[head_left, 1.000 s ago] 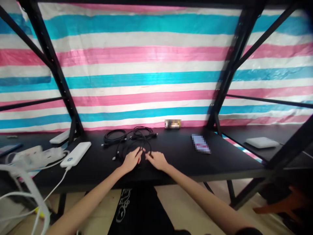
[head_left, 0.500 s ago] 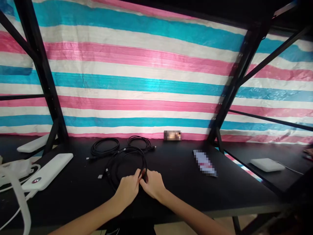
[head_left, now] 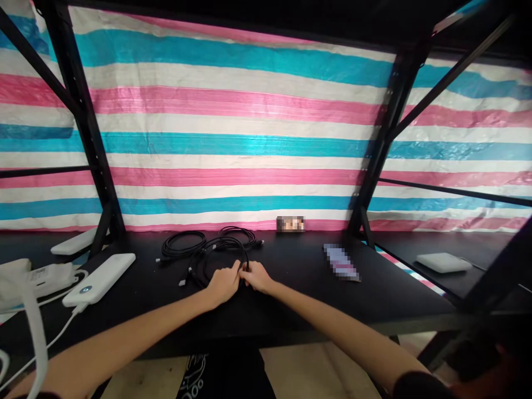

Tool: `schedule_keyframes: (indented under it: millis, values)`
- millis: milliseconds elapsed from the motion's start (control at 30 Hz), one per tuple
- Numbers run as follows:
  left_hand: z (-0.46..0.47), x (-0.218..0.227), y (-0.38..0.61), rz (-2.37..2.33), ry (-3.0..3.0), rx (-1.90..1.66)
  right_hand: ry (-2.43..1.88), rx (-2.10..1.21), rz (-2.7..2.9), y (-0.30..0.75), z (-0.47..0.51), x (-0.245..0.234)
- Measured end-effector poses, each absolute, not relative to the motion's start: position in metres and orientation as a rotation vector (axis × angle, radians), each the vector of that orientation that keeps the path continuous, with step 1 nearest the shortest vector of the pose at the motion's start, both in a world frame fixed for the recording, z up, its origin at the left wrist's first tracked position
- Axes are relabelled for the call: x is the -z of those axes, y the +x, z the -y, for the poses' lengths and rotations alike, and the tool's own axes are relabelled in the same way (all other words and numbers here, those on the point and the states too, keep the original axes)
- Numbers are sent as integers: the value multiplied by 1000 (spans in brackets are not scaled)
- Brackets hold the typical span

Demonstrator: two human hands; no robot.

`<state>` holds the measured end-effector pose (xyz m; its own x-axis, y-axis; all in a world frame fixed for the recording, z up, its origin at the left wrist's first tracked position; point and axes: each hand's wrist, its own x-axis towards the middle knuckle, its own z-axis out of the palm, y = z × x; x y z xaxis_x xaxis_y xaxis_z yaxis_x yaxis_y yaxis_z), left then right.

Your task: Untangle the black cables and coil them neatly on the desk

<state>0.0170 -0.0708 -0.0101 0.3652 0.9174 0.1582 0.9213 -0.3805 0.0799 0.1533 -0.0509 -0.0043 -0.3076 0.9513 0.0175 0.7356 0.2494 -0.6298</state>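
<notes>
A black cable [head_left: 245, 247] lies in a loose coil on the black table, its near right side running up into my hands. My left hand [head_left: 224, 285] is closed on the coil with its thumb on top. Right beside it, my right hand [head_left: 256, 276] pinches the same cable, and the fingertips of both hands almost meet. Part of the cable is hidden behind my fingers. A pale plug [head_left: 182, 282] rests on the table left of the coil. Behind the coil lie two more coiled black cables, one at the left [head_left: 183, 244] and one at the right [head_left: 241, 234].
A white power bank [head_left: 100, 280] with a white cable lies at left, near a white power strip [head_left: 50, 279]. A blurred packet [head_left: 341, 262] is at right, a small blurred box [head_left: 291, 224] at the back. Black metal posts [head_left: 376, 141] flank the table [head_left: 299, 310].
The view has shifted and shows more of my forearms and the floor. Both hands stay on the cable, and the held coil looks lower and flatter against the table.
</notes>
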Motion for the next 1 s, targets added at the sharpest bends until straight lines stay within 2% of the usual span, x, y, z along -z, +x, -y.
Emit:
schedule_keyframes:
  millis: [233,467,700,800,933,967,1000]
  values:
    - [82,-19,-4,1505,-2637,26,-1951,-947,2237,158,57,-52]
    - [115,-62,-30,1463,-2608,-208,-2232,-805,2266,183,81,-163]
    - [116,-136,-43,1280,-2403,-257,-2425,-588,2152,210,104,-296]
    - [109,-168,-47,1232,-2278,-211,-2422,-450,2057,216,116,-330]
    - [103,-212,-53,1193,-2189,-138,-2379,-541,2266,225,113,-365]
    - [102,-225,-55,1185,-2173,-122,-2336,-489,2403,231,108,-374]
    - [101,-237,-57,1173,-2161,-106,-2266,-296,2513,238,101,-382]
